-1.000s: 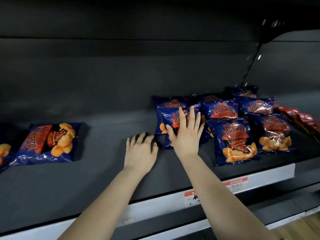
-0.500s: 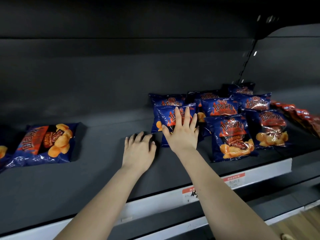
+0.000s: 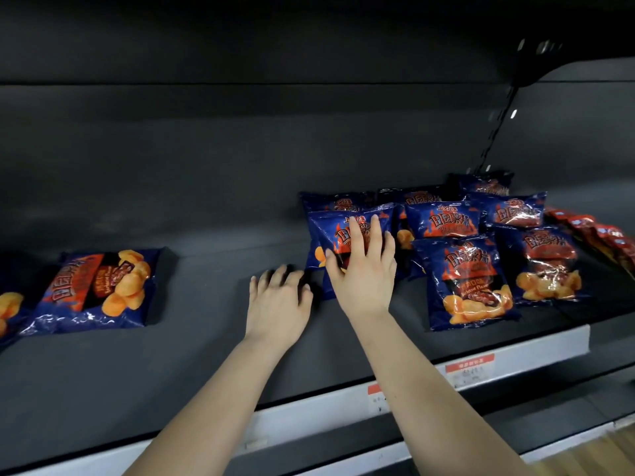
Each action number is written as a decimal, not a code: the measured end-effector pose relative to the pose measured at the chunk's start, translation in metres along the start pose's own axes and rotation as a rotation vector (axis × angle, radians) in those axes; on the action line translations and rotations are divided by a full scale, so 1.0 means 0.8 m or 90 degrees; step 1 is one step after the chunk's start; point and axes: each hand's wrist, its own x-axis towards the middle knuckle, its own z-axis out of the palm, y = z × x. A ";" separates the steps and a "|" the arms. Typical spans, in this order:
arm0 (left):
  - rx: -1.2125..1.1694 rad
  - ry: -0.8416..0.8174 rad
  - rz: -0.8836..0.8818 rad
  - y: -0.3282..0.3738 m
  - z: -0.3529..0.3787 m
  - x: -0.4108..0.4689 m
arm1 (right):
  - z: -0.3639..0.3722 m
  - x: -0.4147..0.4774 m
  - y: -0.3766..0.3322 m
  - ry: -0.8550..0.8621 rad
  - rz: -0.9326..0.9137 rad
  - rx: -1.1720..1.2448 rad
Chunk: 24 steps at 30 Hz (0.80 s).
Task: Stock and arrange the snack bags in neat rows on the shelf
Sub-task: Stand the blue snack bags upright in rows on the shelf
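- At the nine o'clock edge of the view, a cut-off bag [image 3: 7, 310] shows only orange crisps on blue.
- Just at its three o'clock, the sideways bag [image 3: 99, 290], blue with an orange-red label, lies flat on the dark shelf [image 3: 192, 355]. Its top points to about nine o'clock, and it sits well apart from the cluster of bags.
- The left hand [image 3: 278, 304] rests palm down on the shelf near the middle of the view. Its fingers are loosely spread and grasp nothing, and the fingertips point to twelve o'clock, just beside the lower left corner of the pressed bag.
- The right hand [image 3: 364, 269], at two o'clock of the left one, lies flat on the pressed bag [image 3: 326, 231]. Its fingers are straight and fanned, its thumb points out toward nine o'clock, and nothing is pinched.
- The pressed bag overlaps a rear bag [image 3: 333, 201] at its twelve o'clock, and the two form the cluster's leftmost column.
- At three o'clock of the right hand, the middle front bag [image 3: 467, 283] lies label up, with middle rear bags [image 3: 443, 219] behind it.
- Further toward three o'clock lies the right front bag [image 3: 546, 266], with right rear bags [image 3: 512, 211] running back to the wall.
- Red packets [image 3: 598, 235] line the three o'clock edge.
- A white price strip [image 3: 549, 348] fronts the shelf at five o'clock and carries a red-topped tag [image 3: 469, 369].
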 end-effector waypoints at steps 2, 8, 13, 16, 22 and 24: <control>-0.005 0.000 -0.004 0.000 -0.001 0.000 | -0.001 0.000 -0.002 -0.011 0.010 -0.021; 0.002 -0.004 0.001 0.000 -0.001 0.000 | 0.006 -0.003 0.000 -0.095 0.024 -0.055; 0.003 -0.003 0.002 0.000 0.000 0.001 | 0.004 0.000 0.002 -0.133 0.023 -0.065; 0.000 -0.006 0.001 -0.001 0.002 0.001 | 0.000 0.000 0.001 -0.115 0.024 -0.040; 0.003 -0.007 0.003 -0.002 0.002 0.001 | -0.001 0.000 0.003 -0.116 0.023 -0.051; 0.003 -0.007 0.004 -0.002 0.003 0.002 | -0.002 -0.001 0.003 -0.120 0.024 -0.051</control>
